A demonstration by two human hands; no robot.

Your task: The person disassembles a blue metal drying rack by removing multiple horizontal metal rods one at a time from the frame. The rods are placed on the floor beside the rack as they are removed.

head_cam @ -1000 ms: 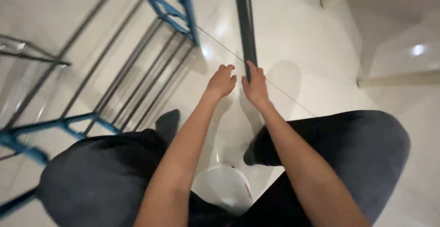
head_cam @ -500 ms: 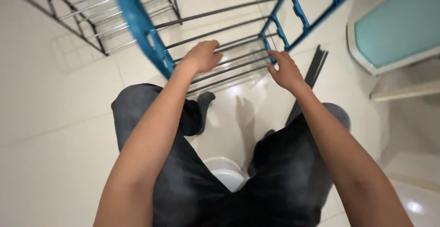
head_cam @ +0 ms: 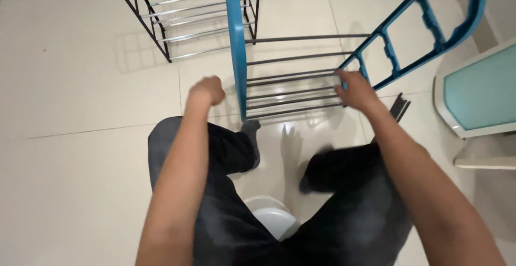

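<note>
The left hand [head_cam: 207, 90] is blurred, so its grip cannot be told. The far metal rack [head_cam: 188, 13] runs off the top edge. The pale blue panel [head_cam: 481, 86] is cut off right.

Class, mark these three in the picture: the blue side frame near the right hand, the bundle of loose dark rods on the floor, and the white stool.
blue side frame [head_cam: 430, 27], head view, on its diagonal rail.
loose dark rods [head_cam: 400, 106], head view, on their upper ends.
white stool [head_cam: 274, 220], head view, on the seat top.
</note>
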